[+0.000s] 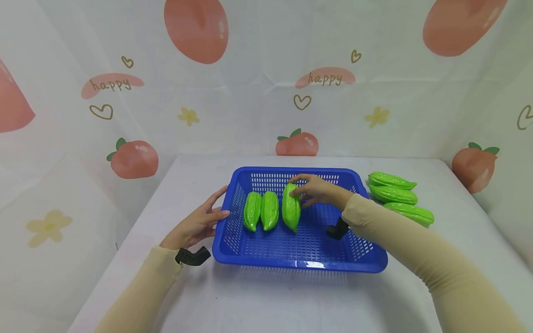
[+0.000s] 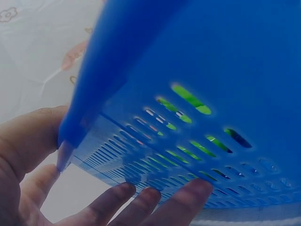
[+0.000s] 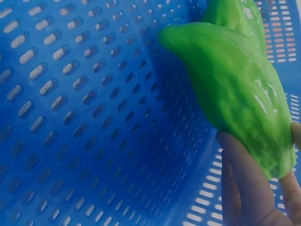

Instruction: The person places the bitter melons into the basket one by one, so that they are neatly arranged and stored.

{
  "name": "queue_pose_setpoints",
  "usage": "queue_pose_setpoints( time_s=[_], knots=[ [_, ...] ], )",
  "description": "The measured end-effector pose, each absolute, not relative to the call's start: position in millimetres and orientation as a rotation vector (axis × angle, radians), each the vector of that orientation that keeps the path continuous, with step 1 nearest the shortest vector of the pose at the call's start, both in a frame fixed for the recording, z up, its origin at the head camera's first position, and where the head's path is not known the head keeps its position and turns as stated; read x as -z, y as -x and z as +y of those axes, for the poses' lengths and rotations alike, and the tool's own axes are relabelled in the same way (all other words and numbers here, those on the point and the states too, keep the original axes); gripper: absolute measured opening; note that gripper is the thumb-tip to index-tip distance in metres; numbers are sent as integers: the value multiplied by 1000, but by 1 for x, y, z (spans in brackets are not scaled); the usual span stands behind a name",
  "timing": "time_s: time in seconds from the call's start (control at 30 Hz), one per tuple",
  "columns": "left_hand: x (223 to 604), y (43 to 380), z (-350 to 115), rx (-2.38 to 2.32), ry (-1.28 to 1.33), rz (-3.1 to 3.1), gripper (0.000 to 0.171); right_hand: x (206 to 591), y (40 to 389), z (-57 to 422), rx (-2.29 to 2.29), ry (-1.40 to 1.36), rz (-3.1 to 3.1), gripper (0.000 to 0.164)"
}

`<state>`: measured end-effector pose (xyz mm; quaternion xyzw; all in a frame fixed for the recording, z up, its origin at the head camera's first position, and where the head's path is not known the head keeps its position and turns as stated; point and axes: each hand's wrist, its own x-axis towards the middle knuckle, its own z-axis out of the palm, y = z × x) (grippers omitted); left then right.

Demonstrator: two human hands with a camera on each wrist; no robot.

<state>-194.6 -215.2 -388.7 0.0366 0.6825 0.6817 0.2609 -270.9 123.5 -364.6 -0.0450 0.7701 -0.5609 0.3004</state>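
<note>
A blue plastic basket [image 1: 266, 262] with slotted walls stands on the table. My left hand [image 1: 200, 223] grips its left rim; in the left wrist view the fingers [image 2: 181, 202] lie against the slotted outer side. My right hand [image 1: 319, 190] reaches inside over the right wall and pinches the upper end of a green bitter melon [image 1: 291, 209]. In the right wrist view this bitter melon [image 3: 230, 89] is glossy and bumpy, its tapered tip pointing away from the fingers. Left of it, two more bitter melons [image 1: 251, 211] lie side by side in the basket.
Three bitter melons [image 1: 393, 195] lie stacked in a row on the table [image 1: 462, 240], just outside the basket's right wall. Behind the table hangs a white cloth [image 1: 250, 115] printed with fruit, hearts and flowers.
</note>
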Motion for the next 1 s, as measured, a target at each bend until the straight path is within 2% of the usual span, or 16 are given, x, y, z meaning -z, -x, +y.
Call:
queue_pose_setpoints(
  time_s=[1.0],
  knots=[
    [388,195,-214,-1841,-81,1851,78,384,272,114,1465,89,2023,48]
  ],
)
